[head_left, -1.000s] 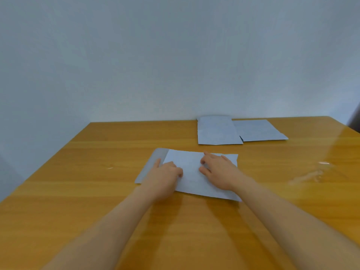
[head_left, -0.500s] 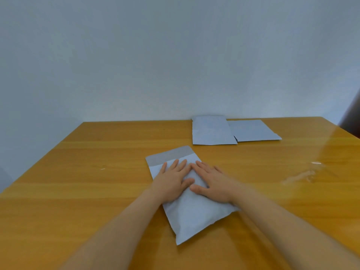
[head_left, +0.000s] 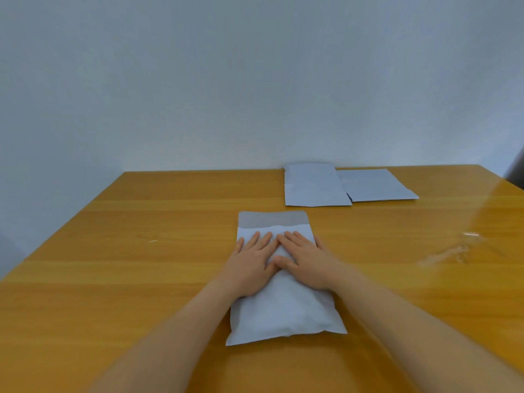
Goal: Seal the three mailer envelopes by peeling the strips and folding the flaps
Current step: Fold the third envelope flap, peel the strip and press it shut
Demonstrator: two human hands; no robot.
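Right now a padded white envelope (head_left: 283, 304) lies lengthwise on the wooden table (head_left: 113, 279), its near end plump and closest to the person, its far end pointing toward the wall (head_left: 255, 80). At that far end the flap (head_left: 272, 219) is open and lies flat on the table, showing as a grey band beyond the white body.

Both hands rest palm down on the far half of the envelope, side by side. The left hand (head_left: 249, 268) covers the left part, its fingers (head_left: 253, 239) straight and slightly spread, the tips stopping short of the grey flap. The right hand (head_left: 307, 263) covers the right part, fingers likewise flat and extended, tips just short of the flap's edge. The two thumbs meet or nearly meet over the middle of the envelope, where the white surface shows between the hands. Neither hand grips anything; both are flat and pressing on the envelope. The near half of the envelope, below the wrists, is uncovered and looks puffed up.

Farther back, near the wall and to the right, two more flat envelopes lie on the table: one (head_left: 314, 187) to the left, overlapping the edge of another (head_left: 374, 184) to the right. Both are well apart from the hands.
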